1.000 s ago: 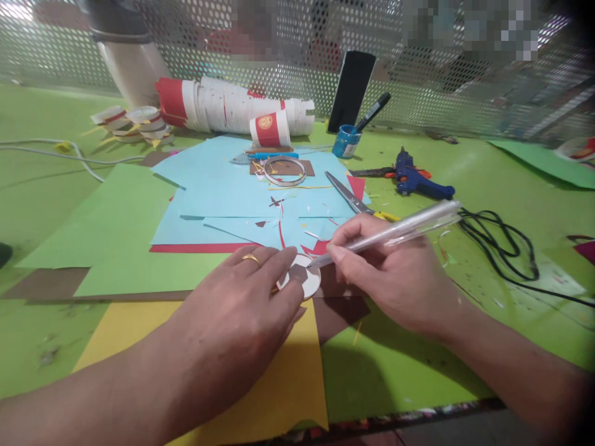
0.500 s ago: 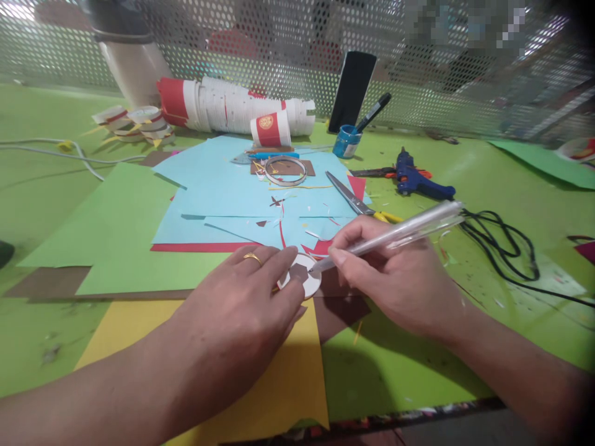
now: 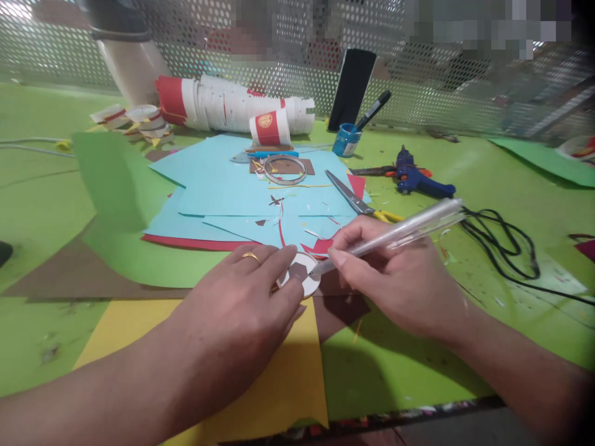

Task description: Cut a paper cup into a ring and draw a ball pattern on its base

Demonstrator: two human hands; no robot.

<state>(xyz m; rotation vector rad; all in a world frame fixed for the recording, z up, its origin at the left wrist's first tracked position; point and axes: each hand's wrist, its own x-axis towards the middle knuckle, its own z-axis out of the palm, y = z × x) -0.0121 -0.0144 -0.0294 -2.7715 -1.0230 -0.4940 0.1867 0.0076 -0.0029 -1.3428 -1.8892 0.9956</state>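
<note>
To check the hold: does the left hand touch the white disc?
Touching. The head view shows the left hand with fingers on the white disc, no gap; right hand holds a pen.

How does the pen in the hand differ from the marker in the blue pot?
The pen is clear plastic; the marker is black. The pen lies slanted in the right hand, tip on the white disc; the marker leans untouched in the blue pot. Both are slim writing tools.
</note>
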